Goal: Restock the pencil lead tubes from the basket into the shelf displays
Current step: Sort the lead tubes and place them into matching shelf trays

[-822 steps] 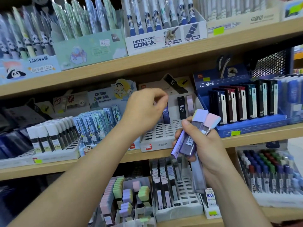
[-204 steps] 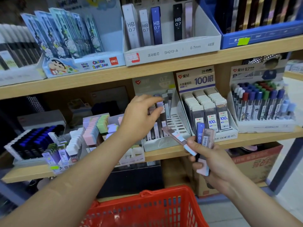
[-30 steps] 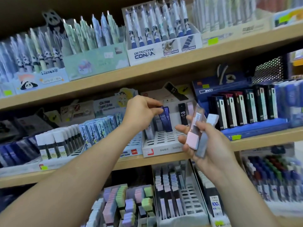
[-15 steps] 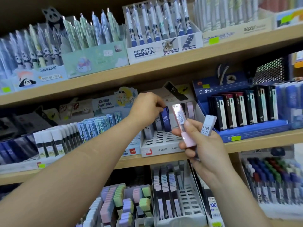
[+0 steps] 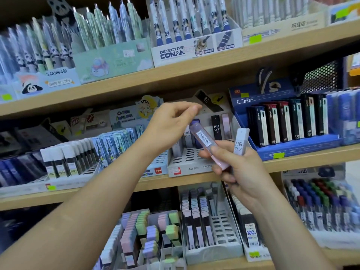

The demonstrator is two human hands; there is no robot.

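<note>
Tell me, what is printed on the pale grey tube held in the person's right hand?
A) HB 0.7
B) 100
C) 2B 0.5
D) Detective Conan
A: the grey tube, held in the right hand beside a pink tube, reads HB 0.7 on its face.

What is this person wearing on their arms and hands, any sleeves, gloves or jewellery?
Nothing that shows. The left forearm and the right forearm are bare to the picture's edge, with no sleeve in view. The left hand and the right hand wear no gloves, and no ring, watch or bracelet is visible.
</note>
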